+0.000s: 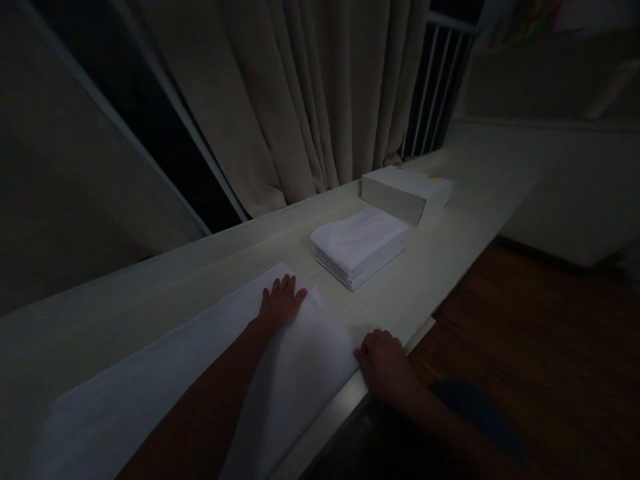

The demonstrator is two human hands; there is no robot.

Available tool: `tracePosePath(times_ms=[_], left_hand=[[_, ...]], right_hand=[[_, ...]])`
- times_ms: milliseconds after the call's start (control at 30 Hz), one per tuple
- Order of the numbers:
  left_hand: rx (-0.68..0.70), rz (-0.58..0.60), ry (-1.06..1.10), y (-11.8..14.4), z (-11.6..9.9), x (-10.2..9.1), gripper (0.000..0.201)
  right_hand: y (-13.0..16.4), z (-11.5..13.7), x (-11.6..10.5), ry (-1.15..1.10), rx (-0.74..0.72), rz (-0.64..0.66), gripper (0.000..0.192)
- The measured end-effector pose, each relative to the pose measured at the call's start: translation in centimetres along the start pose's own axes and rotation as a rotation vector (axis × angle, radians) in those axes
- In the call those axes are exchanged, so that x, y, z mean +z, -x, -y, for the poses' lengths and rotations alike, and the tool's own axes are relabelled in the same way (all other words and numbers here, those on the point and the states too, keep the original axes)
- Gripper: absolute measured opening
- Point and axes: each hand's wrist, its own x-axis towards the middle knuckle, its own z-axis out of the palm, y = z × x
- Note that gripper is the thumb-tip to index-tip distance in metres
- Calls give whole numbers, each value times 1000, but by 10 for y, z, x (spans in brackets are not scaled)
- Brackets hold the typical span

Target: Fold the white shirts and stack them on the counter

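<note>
A large white cloth (185,360) lies spread along the near part of the white ledge, with a fold or crease running beside my left forearm. My left hand (281,303) rests flat on its far end, fingers spread. At the cloth's right corner, by the ledge's front edge, my right hand (384,360) has its fingers curled in. Its thumb side touches the cloth's edge; whatever is inside the fingers is hidden. Beyond both hands sits a neat stack of folded white cloths (360,243).
A white box (405,190) with small yellow-orange marks stands behind the stack on the long ledge (450,247). Beige curtains (320,87) and a railing (435,87) line the far side. The ledge drops off at right to a wooden floor (540,333). Light is dim.
</note>
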Motion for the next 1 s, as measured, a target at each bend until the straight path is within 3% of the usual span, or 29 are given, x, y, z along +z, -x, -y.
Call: tracePosePath(times_ms=[167, 433, 567, 667, 733, 800, 900, 1000], left_hand=[[-57, -27, -43, -36, -6, 13, 81], [-18, -140, -68, -56, 7, 26, 89], [-27, -104, -42, -60, 6, 19, 91], [-1, -115, 10, -48, -3, 5, 86], [24, -161, 28, -19, -11, -6, 81], [34, -189, 16, 32, -17, -15, 76], [-1, -212, -73, 142, -13, -21, 72], [-124, -133, -216, 255, 10, -15, 71]], right_hand=[[-5, -6, 6, 21, 15, 37, 20], [-11, -5, 7, 12, 39, 121, 17], [-12, -7, 3, 12, 37, 131, 15], [-11, -7, -4, -37, 46, 83, 21], [-10, -1, -8, -102, 11, -9, 32], [-7, 13, -7, -165, -107, -103, 42], [2, 48, 6, -198, -390, -126, 48], [17, 93, 25, -164, -615, -91, 52]])
